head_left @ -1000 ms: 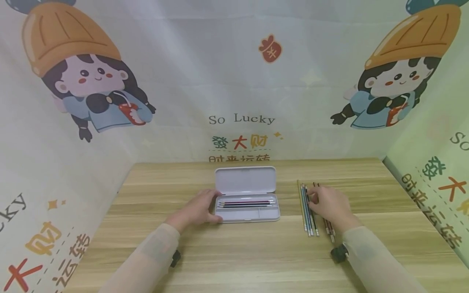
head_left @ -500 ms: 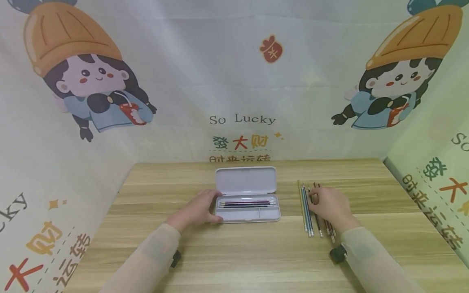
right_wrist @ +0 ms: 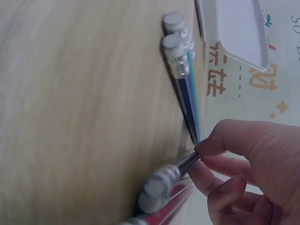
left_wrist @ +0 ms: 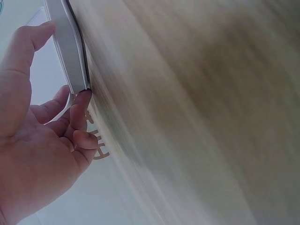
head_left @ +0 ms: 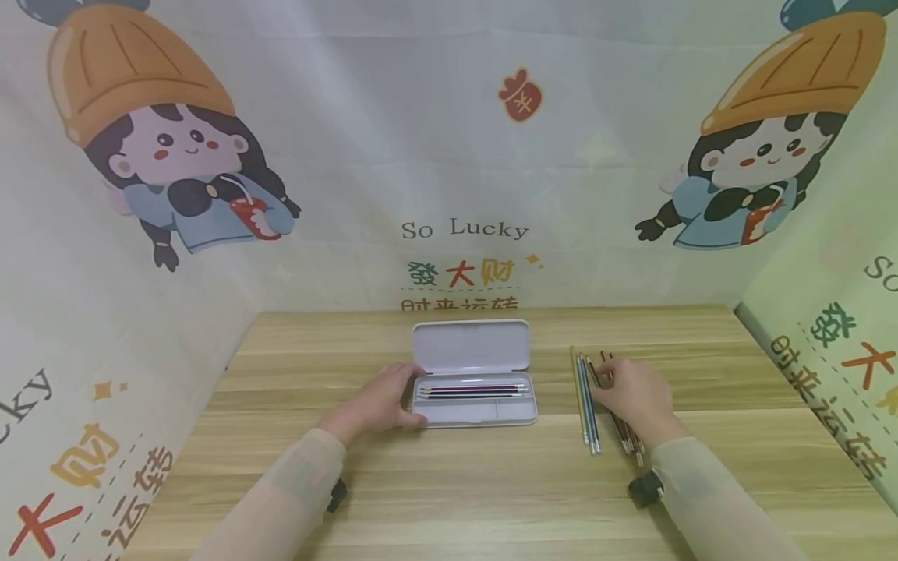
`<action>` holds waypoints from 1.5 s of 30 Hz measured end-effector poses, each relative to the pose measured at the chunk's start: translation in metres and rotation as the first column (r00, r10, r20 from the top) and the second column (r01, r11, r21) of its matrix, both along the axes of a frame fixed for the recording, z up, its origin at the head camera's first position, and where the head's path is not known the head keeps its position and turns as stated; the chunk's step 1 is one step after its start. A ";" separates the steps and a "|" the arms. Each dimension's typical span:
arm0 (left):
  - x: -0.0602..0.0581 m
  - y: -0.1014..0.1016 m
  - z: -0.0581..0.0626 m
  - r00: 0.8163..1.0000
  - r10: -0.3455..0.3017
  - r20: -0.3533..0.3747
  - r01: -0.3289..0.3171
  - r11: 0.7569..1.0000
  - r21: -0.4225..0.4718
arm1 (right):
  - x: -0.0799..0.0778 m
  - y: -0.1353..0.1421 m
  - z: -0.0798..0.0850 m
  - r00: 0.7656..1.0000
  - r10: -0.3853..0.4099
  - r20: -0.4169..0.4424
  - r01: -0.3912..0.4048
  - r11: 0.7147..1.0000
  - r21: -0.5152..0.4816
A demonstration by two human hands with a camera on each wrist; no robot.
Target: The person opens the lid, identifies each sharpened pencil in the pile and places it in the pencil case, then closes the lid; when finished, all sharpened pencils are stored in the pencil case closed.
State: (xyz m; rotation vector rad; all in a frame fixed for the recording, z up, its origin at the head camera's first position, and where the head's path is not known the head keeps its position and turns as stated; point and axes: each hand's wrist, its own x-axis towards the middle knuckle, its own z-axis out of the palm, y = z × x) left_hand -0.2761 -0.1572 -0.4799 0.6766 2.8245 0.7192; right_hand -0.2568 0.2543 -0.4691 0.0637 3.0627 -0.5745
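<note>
A white pencil case (head_left: 470, 345) lies with its lid raised on the wooden table, with several pencils (head_left: 473, 391) in its rear compartment. My left hand (head_left: 382, 399) grips the case's left end, thumb at the front corner and fingers behind. To the right, my right hand (head_left: 637, 393) pinches a dark pencil (right_wrist: 187, 163) between thumb and index finger. The pencil's eraser end slants toward me, beside dark red pencils (right_wrist: 171, 205) that partly hide under the hand. Left of it lie blue pencils (head_left: 592, 417) and a yellow pencil (head_left: 578, 389), erasers toward me.
The wooden table (head_left: 463, 491) meets a printed cloth backdrop (head_left: 449, 156) at its rear edge and at both sides. A small divider (head_left: 496, 409) splits the case's front compartment. A dark wrist device (head_left: 645, 488) sits under the right sleeve.
The dark pencil in my right hand has shifted rightward, away from the blue pencils and up against the dark red ones. My left hand stays on the case.
</note>
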 end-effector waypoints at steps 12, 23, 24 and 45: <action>0.000 -0.001 0.000 1.000 0.001 -0.007 -0.001 1.000 -0.002 | 0.001 -0.014 0.009 0.991 0.102 -0.085 -0.102 0.995 0.003; 0.002 -0.001 -0.001 1.000 0.000 -0.014 0.000 1.000 -0.011 | 0.004 -0.041 0.017 0.964 0.213 -0.162 -0.210 0.977 0.034; 0.001 -0.001 -0.002 1.000 -0.002 -0.017 0.002 1.000 -0.012 | 0.005 -0.042 0.018 0.962 0.219 -0.164 -0.217 0.976 0.026; 0.005 0.001 0.005 1.000 -0.004 -0.013 0.004 1.000 0.005 | -0.010 -0.087 0.014 0.829 0.494 -0.261 -0.479 0.869 0.124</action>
